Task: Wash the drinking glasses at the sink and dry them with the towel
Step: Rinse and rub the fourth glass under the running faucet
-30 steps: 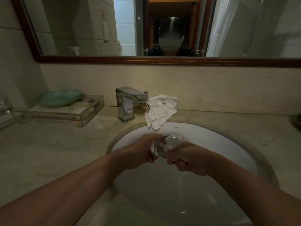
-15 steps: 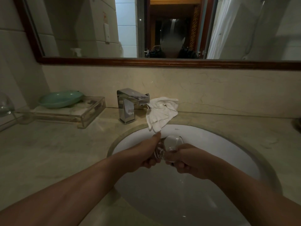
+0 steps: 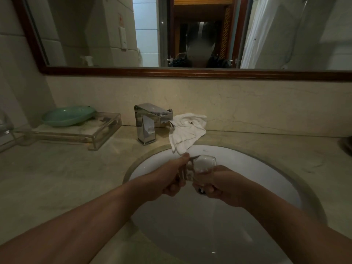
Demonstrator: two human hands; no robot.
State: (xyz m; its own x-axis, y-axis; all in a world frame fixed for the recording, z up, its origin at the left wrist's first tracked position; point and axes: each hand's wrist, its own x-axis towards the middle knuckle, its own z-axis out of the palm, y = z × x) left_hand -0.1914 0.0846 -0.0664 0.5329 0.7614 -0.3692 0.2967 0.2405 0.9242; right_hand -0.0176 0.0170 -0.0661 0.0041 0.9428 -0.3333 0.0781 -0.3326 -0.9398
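Marble counter (image 3: 66,168) under a wood-framed mirror, seen from my head camera, with a round white basin (image 3: 266,178) sunk into it. Over the middle of the basin I see both hands closed around one clear drinking glass (image 3: 202,166). The left hand (image 3: 169,180) curls round its left side with the thumb raised, and the right hand (image 3: 224,185) wraps it from the right and below. The glass is tipped off upright, its long axis running roughly from hand to hand; I cannot tell which end is the mouth. A thin trickle of water falls below the right hand. A chrome faucet (image 3: 146,126) stands at the basin's back-left rim. The white towel (image 3: 187,134) hangs from it over the back rim, straight beyond the hands, its lowest corner just beside the left thumb. I judge drying comes next, and the left hand is nearer the towel.
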